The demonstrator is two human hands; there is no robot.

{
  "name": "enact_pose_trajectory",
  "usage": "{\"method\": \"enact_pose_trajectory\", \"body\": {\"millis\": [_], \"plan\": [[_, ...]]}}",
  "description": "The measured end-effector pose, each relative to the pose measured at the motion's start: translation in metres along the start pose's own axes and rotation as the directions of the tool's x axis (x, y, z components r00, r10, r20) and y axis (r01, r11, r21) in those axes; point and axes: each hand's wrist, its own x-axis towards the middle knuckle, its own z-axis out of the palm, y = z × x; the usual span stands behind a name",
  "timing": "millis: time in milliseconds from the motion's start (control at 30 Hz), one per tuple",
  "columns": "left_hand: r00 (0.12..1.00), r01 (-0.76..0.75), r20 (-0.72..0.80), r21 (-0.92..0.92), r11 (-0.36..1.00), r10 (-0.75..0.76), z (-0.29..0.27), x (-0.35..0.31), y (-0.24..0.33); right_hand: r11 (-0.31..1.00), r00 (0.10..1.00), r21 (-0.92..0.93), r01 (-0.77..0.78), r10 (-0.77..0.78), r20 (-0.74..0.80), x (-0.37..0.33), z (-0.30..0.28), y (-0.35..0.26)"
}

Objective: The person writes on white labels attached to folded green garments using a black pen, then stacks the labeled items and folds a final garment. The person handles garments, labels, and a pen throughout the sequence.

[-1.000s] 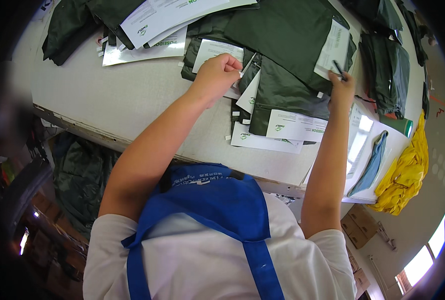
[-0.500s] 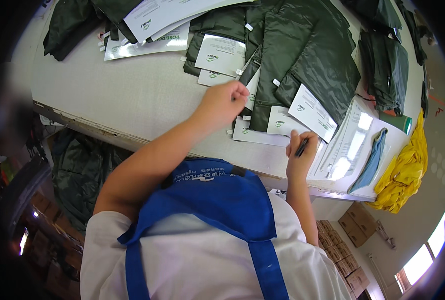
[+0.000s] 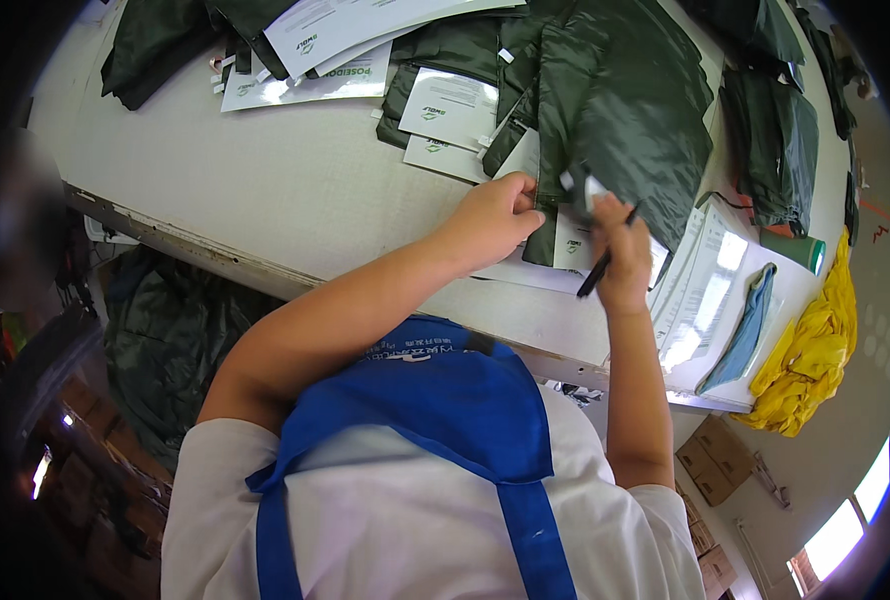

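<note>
Several dark green folded fabric pieces (image 3: 645, 110) lie overlapped on the table, with white printed cards (image 3: 452, 108) among them. My left hand (image 3: 495, 222) is closed, thumb and fingers pinching at the left edge of one green piece; the exact grip is partly hidden. In my right hand (image 3: 622, 255) a black pen (image 3: 595, 274) slants across the palm. That hand's fingertips, smeared by motion, reach up to a small white tag and the lower edge of the top green piece. Below them another white card (image 3: 571, 240) shows in part.
The pale table (image 3: 265, 190) has its front edge just before me. Dark green bundles (image 3: 780, 150) lie at the right, beside printed sheets (image 3: 700, 275), a blue cloth strip (image 3: 743, 335), a green roll (image 3: 800, 250) and yellow fabric (image 3: 810, 335). More cards (image 3: 340, 40) sit far left.
My left hand has moved right, from a dark strap to the green piece's edge. My right hand has risen to that piece with the pen, and its lower corner has shifted.
</note>
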Motion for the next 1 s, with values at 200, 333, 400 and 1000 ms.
{"method": "enact_pose_trajectory", "body": {"millis": [200, 333, 400, 1000], "plan": [[0.985, 0.015, 0.169, -0.237, 0.971, 0.026, -0.001, -0.001, 0.019, 0.973, 0.999, 0.23, -0.006, 0.013, -0.032, -0.012, 0.013, -0.017], [0.897, -0.254, -0.295, 0.27, 0.929, 0.331, -0.016, 0.007, 0.009, 0.942, 0.929, 0.172, -0.287, 0.318, -0.19, -0.004, 0.009, -0.004], [0.765, -0.22, -0.484, 0.425, 0.878, 0.425, -0.024, 0.009, 0.0, 0.906, 0.874, 0.233, -0.352, 0.408, -0.264, 0.004, 0.007, -0.002], [0.971, 0.236, -0.004, -0.182, 0.955, -0.241, -0.039, 0.032, 0.033, 0.928, 0.976, 0.313, -0.204, 0.219, -0.012, -0.002, 0.026, -0.018]]}}
